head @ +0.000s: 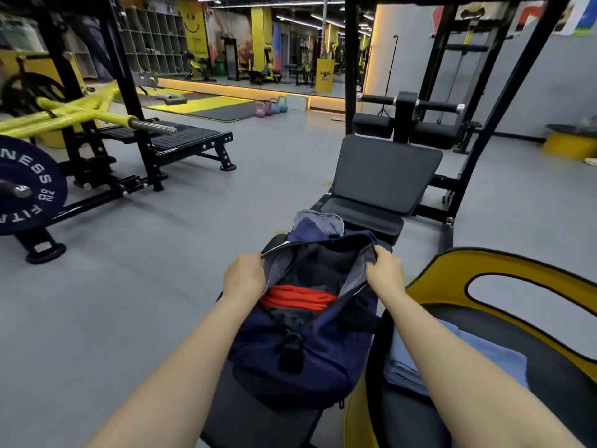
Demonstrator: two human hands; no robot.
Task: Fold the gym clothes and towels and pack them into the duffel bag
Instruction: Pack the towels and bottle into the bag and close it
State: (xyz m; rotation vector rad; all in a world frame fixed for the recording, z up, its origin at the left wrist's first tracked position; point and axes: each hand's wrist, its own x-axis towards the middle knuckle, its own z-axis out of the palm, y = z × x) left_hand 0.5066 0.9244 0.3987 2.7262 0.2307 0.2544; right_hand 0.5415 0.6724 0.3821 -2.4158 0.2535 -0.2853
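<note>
Fingertips of left hand (244,277): hidden behind bag rim. Fingertips of right hand (384,272): tucked inside opposite rim, out of sight. Duffel bag (290,350) interior: dark, contents past red garment (298,298) indistinct; garment itself partly covered by bag edges. Blue towel (484,357): partly masked by right forearm. Tabletop (255,412): cut off at lower edge. Weight plate (29,185): cropped at left edge, lettering incomplete. Kettlebells (271,107): too small to count surely.

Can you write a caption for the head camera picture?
Both hands hold the navy duffel bag open on a bench, red cloth inside.
</note>
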